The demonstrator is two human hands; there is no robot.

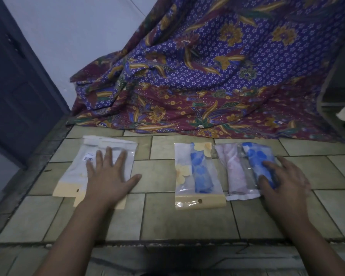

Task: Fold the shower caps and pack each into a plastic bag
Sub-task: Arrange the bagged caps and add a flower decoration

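Flat, left hand (108, 176) fingers spread on empty bags (74, 168); right hand (283, 184) fingers cup blue cap (257, 158).

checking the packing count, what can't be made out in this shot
Head view only:
- Stack of white plastic bags: how many there are; they overlap and the left hand covers them.
- Small barcode label: print too small.
- Blue-patterned packed cap: its near end sits under the blurred right hand.
- Pale pink packed cap: pattern too dim.

Empty plastic bags (76, 172) left; packed, seemingly folded shower caps (202, 174) right.
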